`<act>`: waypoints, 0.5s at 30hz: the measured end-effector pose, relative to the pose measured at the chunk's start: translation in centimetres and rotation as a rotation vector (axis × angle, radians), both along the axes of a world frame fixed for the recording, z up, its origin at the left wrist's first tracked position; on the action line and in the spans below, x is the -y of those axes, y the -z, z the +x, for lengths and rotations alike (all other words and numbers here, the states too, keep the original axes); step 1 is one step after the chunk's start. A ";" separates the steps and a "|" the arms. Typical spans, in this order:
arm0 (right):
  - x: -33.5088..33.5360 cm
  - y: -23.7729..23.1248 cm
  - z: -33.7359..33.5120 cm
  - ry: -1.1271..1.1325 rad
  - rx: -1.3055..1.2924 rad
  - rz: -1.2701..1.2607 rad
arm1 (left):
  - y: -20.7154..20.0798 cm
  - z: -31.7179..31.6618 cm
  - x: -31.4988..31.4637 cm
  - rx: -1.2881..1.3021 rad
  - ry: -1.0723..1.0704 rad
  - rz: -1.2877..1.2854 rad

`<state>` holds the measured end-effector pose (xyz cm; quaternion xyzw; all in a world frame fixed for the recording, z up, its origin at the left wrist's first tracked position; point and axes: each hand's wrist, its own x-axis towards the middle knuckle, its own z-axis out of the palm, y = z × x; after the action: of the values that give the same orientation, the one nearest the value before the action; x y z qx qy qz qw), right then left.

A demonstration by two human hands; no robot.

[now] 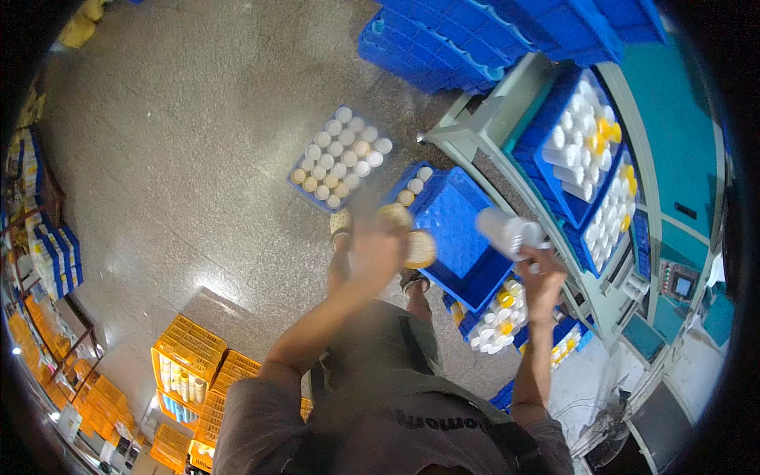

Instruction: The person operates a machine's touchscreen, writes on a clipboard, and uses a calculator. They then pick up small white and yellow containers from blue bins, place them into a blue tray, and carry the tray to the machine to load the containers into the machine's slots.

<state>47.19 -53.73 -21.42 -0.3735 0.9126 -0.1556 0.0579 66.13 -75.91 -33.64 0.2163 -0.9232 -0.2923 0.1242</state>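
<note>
My left hand (378,255), smeared by motion, is closed around two pale cylinders with round cream ends (420,249); its fingers are hard to make out. My right hand (543,277) grips at least one white cylinder (507,229), also blurred, to the right of an open blue crate (451,226). That crate lies below and between my hands, and its ribbed bottom shows. At its far left corner, several white and cream cylinders stand in another blue crate (408,176) partly underneath. Farther off, a low blue tray on the floor holds rows of upright cylinders (336,154).
Blue crates of white and yellow cylinders (586,146) rest on a machine frame (483,119) at right. Stacked blue crates (443,47) stand at the back. More cylinders lie in a crate (499,321) near my right forearm. Orange crates (190,348) are stacked at lower left.
</note>
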 end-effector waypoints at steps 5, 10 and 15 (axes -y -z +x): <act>10.2 18.8 10.8 0.128 0.586 0.068 | 18.8 12.5 7.2 0.286 -0.215 -0.152; 19.1 43.0 18.6 0.067 0.685 0.065 | 36.7 16.3 14.1 0.568 -0.287 -0.106; 22.8 58.8 21.6 0.097 0.612 0.147 | 49.3 14.2 18.3 0.342 -0.234 -0.115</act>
<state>68.80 -76.52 -80.23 -0.2601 0.8785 -0.1972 0.3489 80.28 -94.24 -82.92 0.3610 -0.9146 -0.1819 0.0110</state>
